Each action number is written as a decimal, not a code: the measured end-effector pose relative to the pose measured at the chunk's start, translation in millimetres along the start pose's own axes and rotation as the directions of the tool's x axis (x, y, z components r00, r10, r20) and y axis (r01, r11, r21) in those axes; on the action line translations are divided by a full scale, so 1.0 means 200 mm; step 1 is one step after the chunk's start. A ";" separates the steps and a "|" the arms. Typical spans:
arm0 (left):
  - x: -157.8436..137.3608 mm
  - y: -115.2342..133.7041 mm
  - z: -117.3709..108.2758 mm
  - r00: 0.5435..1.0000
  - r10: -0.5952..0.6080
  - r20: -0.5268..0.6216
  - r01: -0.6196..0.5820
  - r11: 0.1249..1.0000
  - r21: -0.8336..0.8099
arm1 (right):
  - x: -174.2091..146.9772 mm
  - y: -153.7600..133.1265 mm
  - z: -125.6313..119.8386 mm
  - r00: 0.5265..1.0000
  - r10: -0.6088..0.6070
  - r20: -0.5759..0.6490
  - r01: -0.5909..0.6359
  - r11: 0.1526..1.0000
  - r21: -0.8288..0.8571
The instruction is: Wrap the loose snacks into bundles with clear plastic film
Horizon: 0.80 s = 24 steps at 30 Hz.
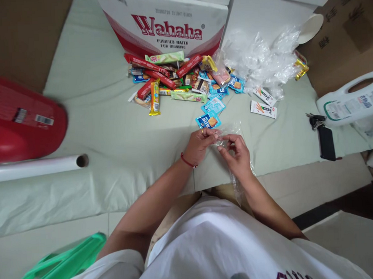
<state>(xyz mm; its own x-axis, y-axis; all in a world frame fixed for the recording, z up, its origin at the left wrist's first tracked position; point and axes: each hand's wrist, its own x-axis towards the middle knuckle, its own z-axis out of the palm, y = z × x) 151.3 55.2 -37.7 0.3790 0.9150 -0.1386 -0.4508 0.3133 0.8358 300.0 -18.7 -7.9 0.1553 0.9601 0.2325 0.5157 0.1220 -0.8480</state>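
Between my two hands is a clear plastic bag point(235, 176), which hangs down past the table's front edge. My left hand point(201, 145) pinches its upper part between thumb and fingers. Close beside it, my right hand point(238, 153) also has thumb and fingers closed on the film. Just beyond my fingers lies a blue snack packet point(207, 120), with a lighter blue packet point(214, 106) behind it. Farther back is a pile of wrapped snacks, among them a red-wrapped bar point(189, 65), a yellow-orange one point(154, 97) and a pale green one point(188, 97).
A heap of crumpled clear bags point(260, 59) lies behind two white packets point(263, 109). A Wahaha carton point(167, 27) stands at the back. On the right are a white jug point(354, 97), keys and a black case point(326, 142); on the left, a red container point(20, 116) and white roll point(33, 167).
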 end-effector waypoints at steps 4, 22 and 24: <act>0.00 -0.01 0.00 0.998 0.063 0.030 -0.064 0.998 0.019 | 0.00 0.03 -0.01 0.998 0.044 -0.041 -0.041 0.996 0.082; -0.04 0.01 0.02 0.923 0.327 0.202 -0.378 0.670 0.639 | 0.06 -0.03 0.03 0.890 0.413 0.193 -0.452 0.749 0.484; -0.04 0.00 0.02 0.916 0.326 0.233 -0.395 0.641 0.658 | 0.07 -0.03 0.03 0.885 0.419 0.204 -0.463 0.737 0.492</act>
<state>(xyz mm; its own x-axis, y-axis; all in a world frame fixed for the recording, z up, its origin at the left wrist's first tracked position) 151.0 47.0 -34.2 0.3887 0.8812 0.2690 0.0931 -0.3280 0.9401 293.9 -5.2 -3.5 0.1812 0.9519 -0.2469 -0.1065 -0.2306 -0.9672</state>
